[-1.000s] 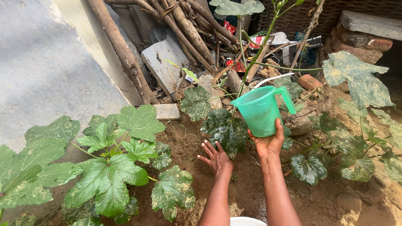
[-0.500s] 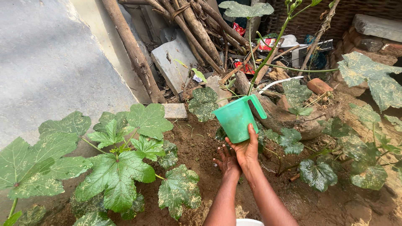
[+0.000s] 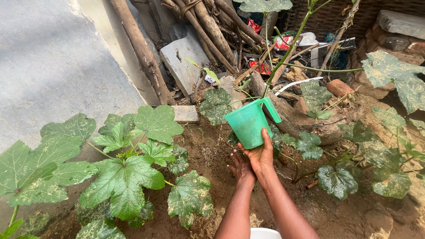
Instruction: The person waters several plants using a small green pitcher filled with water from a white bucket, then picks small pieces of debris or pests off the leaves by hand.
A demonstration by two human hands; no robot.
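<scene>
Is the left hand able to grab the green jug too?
Probably yes. The left hand sits open just below the green jug, beside the right hand holding it, with nothing between them.

A grey plastered wall point(image 3: 53, 66) rises on the left. Damp brown soil point(image 3: 212, 155) covers the ground, with rough wooden poles point(image 3: 141, 48) leaning against stacked rubble in daylight, and broad-leaved plants point(image 3: 124, 177) around.

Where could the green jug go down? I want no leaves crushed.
Bare soil lies between the big-leaved plant and the left hand, below the flat stone. Right of the right hand holding the jug, stems and leaves crowd the ground.
</scene>
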